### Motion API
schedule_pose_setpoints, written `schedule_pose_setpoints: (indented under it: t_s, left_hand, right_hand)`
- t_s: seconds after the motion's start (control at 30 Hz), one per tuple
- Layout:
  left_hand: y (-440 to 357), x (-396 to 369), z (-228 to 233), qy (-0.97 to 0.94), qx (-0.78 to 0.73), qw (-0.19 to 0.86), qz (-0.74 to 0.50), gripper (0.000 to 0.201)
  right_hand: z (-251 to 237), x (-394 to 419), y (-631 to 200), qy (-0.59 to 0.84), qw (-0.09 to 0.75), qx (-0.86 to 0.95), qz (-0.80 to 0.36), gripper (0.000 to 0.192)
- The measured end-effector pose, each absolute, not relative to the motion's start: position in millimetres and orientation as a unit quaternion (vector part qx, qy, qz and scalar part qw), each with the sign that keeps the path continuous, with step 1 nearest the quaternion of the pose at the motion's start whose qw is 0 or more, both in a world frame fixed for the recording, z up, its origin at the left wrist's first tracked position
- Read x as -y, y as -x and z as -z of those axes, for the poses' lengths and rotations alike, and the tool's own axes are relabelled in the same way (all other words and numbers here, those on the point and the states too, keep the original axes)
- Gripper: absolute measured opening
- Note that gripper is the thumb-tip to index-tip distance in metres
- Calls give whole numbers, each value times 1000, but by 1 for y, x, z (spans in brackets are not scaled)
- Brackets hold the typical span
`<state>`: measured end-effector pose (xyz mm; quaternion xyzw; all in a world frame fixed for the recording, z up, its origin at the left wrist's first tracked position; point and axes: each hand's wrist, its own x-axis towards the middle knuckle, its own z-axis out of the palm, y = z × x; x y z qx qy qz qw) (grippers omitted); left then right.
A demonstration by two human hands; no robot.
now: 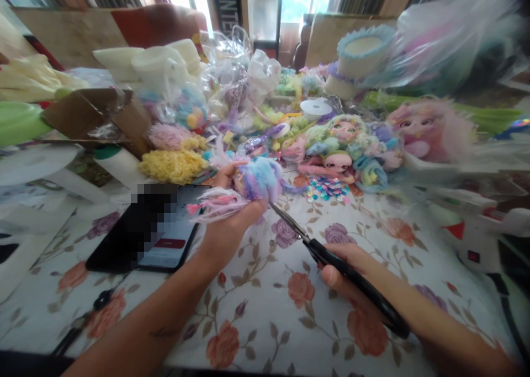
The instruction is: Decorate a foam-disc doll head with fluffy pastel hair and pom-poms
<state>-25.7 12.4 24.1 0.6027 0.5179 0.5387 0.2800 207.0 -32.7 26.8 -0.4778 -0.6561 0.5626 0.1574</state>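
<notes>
My left hand (244, 218) is closed around a small fluffy piece (260, 177) in blue, lilac and pink, held above the table. Pale pink and white strands (219, 200) hang from its left side. In my right hand (342, 255) is a pair of scissors (356, 280) with long black handles. Its metal blades look nearly closed and point up and left. The tips meet the fluffy piece's lower edge, close to my left thumb; whether they are in the fibres I cannot tell.
A phone (165, 250) lies left of my forearm on the flowered tablecloth (265, 311). Sequins (327, 189), doll faces (338, 162) and yellow fluffy trim (176, 166) lie beyond my hands. A cardboard box (89, 112) stands left; a white device (476, 228) is at right.
</notes>
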Motion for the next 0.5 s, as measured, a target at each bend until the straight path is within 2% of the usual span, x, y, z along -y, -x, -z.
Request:
schedule_pose_setpoints:
  t_s: [0.37,0.5]
  left_hand:
    - [24,-13,-26,-617,-515,272,-529,11]
    - [24,-13,-27,-630,-516,270,-514,12]
  right_hand:
    - [-37,32,-199,469,154,614,-616,49]
    - [-38,33,-201,475,155,623,-602,57]
